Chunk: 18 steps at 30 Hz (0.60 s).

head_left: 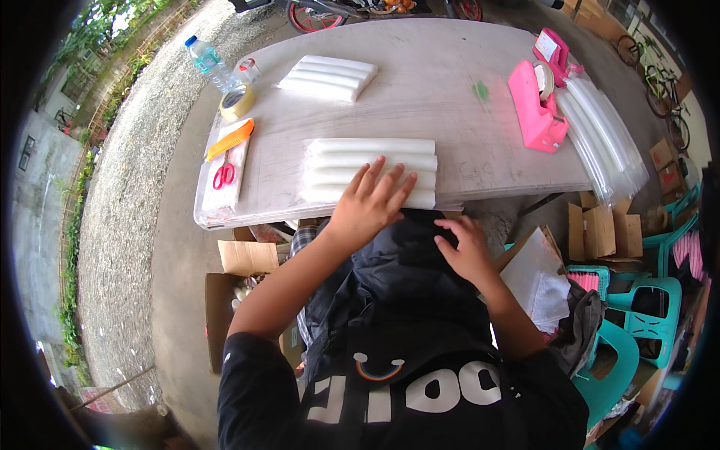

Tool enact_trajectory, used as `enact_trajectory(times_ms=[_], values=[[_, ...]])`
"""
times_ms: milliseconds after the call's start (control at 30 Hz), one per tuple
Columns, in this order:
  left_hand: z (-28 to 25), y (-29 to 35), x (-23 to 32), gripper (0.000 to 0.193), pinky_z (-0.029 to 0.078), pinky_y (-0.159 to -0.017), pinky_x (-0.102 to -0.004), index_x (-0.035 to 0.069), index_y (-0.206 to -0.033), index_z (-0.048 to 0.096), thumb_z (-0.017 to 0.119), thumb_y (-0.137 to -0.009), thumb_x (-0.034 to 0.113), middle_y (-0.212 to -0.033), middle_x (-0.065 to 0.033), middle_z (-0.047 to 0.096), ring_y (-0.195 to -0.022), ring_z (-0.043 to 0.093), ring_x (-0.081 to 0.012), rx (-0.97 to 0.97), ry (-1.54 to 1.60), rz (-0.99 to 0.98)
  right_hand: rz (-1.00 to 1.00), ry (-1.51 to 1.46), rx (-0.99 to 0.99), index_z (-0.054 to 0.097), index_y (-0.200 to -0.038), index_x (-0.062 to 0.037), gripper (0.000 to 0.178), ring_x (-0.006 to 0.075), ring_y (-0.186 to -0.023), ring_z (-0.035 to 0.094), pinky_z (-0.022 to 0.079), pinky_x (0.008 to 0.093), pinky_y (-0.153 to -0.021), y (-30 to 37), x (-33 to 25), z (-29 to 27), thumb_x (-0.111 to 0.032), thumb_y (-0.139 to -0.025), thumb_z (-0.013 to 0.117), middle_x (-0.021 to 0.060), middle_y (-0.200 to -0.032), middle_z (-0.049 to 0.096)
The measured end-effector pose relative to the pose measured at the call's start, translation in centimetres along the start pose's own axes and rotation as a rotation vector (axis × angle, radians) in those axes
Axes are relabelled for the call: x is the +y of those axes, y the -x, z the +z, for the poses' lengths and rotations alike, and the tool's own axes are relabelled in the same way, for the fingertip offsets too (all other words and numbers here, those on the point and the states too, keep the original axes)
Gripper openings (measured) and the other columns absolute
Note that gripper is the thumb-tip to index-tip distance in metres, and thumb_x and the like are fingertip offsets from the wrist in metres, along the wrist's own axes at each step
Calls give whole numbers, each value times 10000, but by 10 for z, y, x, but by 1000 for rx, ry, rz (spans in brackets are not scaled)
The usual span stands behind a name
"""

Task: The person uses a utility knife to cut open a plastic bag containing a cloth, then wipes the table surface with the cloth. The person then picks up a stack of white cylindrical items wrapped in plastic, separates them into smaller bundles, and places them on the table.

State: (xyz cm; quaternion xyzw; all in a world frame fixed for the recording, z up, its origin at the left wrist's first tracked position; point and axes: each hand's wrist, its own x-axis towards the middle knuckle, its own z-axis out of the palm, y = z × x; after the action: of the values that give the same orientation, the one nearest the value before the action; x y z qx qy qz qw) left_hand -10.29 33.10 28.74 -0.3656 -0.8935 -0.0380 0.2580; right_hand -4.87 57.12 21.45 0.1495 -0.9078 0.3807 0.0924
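My left hand (370, 196) lies with its fingers spread on a pack of white rolls (337, 160), side by side in clear plastic, at the table's near edge. My right hand (466, 249) hovers over my lap just off that edge, fingers apart and nothing in them. Farther back on the grey table (435, 82) rests a second, similar pack of white rolls (330, 75). To the right stands a pink tape dispenser (531, 109) with a roll of tape, beside long clear plastic sleeves (606, 135) that hang over the table's edge.
On the left are red-handled scissors (224, 176), a flat orange tool (231, 140), a tape roll (237, 103) and a water bottle (208, 60). Another pink dispenser (553, 56) stands at the far right. Cardboard boxes (604, 229) and green plastic chairs (651, 315) sit right of me.
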Motion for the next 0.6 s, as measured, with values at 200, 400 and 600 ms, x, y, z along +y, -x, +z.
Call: enact_trajectory(times_ms=[200,400,600], values=[[-27,4,2,533,554,-866,-390,77,-1265,600,691,-741,99,-1173,-92,651,-1077,644,-310,68,87,120,0,-191,-33,654,-1137,-90,349,319,-1075,561,428,419,-949,18,6,-8,-172,-814,760,120,-1133,617],[-101,-21,34,568,560,-848,-360,-8,-1281,566,741,-741,-9,-1156,-149,671,-997,698,-276,155,756,-46,-102,-837,-25,306,-1480,-4,920,249,-1307,461,406,373,-1054,0,-44,-45,-217,-770,853,157,-1502,382],[-106,-19,50,628,480,-979,-319,27,-1450,302,643,-924,-13,-1177,-159,654,-1110,625,-186,135,1766,-657,77,-1214,-60,453,-1360,22,593,161,-1147,555,444,335,-980,-18,-99,-87,-80,-840,720,99,-1252,577]])
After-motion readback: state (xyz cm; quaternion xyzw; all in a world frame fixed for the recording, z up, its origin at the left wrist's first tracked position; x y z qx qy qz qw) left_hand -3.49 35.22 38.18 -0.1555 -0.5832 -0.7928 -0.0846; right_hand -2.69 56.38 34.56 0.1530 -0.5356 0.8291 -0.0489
